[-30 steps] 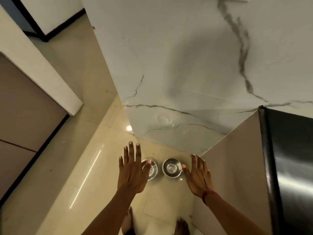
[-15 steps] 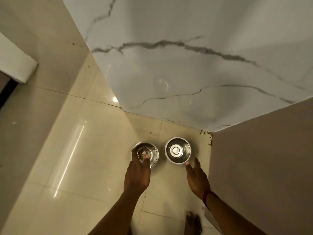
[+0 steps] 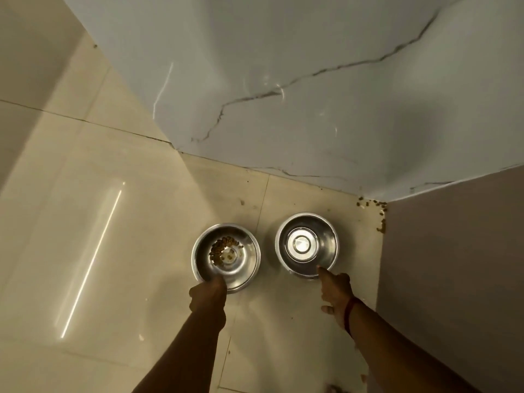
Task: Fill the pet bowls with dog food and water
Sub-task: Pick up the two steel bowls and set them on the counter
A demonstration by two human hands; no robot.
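Out at 9 o'clock the glossy floor (image 3: 113, 222) is catching a long streak of light. Coming across, the left hand (image 3: 208, 296) is reaching down, fingers curled over the near edge and grasping the left bowl (image 3: 243, 269) at its 6 o'clock. That steel bowl is sitting on the floor just below frame centre, with a small heap of kibble (image 3: 219, 250) lying in it toward 10 o'clock. Just beside it, apart by a tile seam, the right bowl (image 3: 326, 245) is standing at about 4 o'clock of the frame, its bottom shining. The right hand (image 3: 336, 292) is laying one straight finger on that bowl's rim at 6 o'clock; the other fingers are hidden, so I cannot tell whether it is grasping. Spilled kibble (image 3: 381, 221) is lying in the corner at 3 o'clock.
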